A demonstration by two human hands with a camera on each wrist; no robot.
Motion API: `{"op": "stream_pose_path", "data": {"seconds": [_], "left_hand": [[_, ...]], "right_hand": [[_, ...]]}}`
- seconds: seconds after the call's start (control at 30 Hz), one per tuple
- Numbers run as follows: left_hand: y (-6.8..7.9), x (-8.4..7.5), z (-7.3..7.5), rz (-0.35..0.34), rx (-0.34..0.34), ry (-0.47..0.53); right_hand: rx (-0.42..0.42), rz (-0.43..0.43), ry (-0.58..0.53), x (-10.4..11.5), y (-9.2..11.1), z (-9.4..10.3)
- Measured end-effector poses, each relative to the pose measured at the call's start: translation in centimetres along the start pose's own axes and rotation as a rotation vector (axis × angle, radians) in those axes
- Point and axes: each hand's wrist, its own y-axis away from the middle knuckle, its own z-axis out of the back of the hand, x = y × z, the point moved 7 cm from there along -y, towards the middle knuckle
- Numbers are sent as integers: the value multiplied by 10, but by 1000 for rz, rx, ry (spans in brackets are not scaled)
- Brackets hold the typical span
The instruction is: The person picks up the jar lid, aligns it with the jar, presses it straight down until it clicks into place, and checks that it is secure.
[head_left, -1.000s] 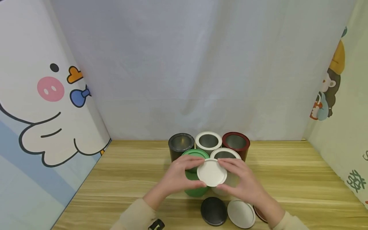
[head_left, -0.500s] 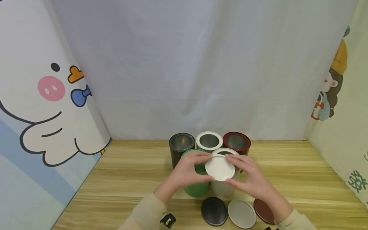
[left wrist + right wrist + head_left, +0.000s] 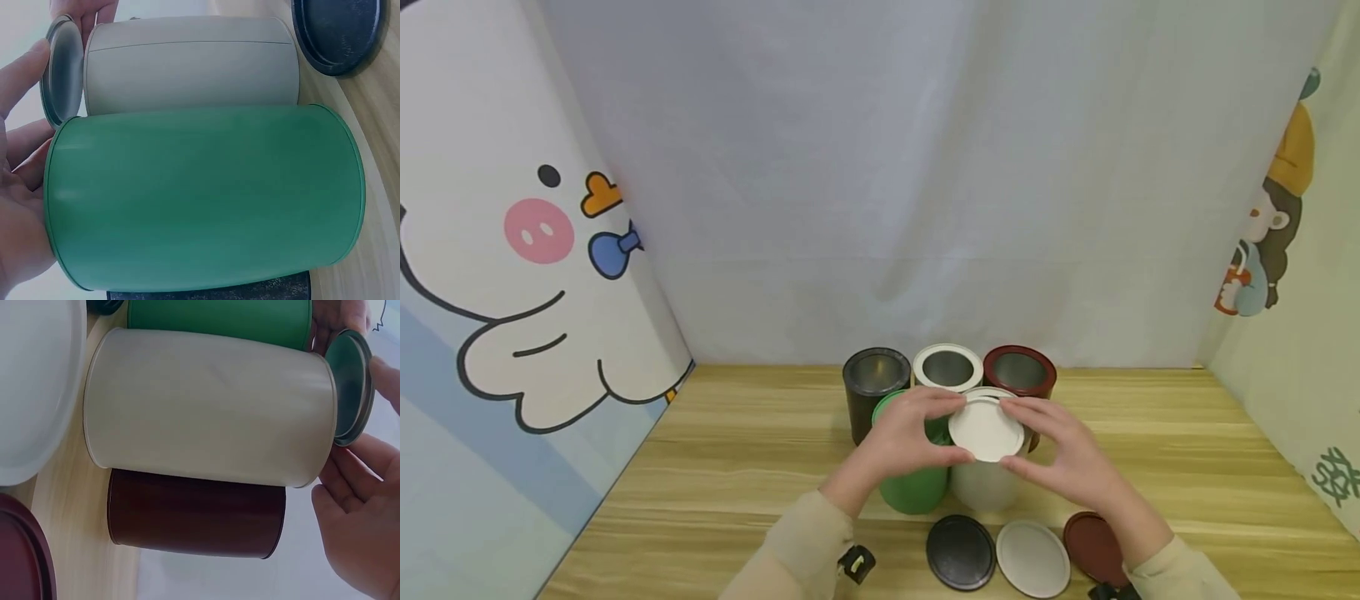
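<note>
Both hands hold a round white lid (image 3: 986, 429) by its edge, one on each side. My left hand (image 3: 910, 437) pinches it between thumb and fingers from the left, and my right hand (image 3: 1060, 442) does the same from the right. Beneath the lid stands the front white can (image 3: 987, 485), upright, its open mouth mostly covered in the head view. In the right wrist view the lid (image 3: 350, 387) is tilted right at the can's rim. The green can (image 3: 206, 197) stands just left of the white can, behind my left hand's fingers.
Behind stand a black can (image 3: 877, 400), another white can (image 3: 947, 367) and a dark red can (image 3: 1019, 371), all open on top. Nearer lie a black lid (image 3: 960, 552), an off-white lid (image 3: 1033, 559) and a dark red lid (image 3: 1093, 548) on the wooden table (image 3: 722, 467). Fabric walls enclose the back and sides.
Both hands have carried the white lid rightward and slightly away, from between the green and white cans to over the front white can. The cans and the lids on the table stay put.
</note>
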Motion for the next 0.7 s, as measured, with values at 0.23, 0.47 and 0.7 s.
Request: {"op": "stream_pose_path", "data": {"seconds": [0.23,0.47,0.7], "left_hand": [[-9,0,-4,35,50,1],[-18,-1,-5,19,71,-8],[-26,-2,-5,22,85,-19]], "right_hand": [[3,-22,-13,-8,-2,3],[31,-58,-15,-19,-4,4],[55,-108,-11,-30,-7,4]]}}
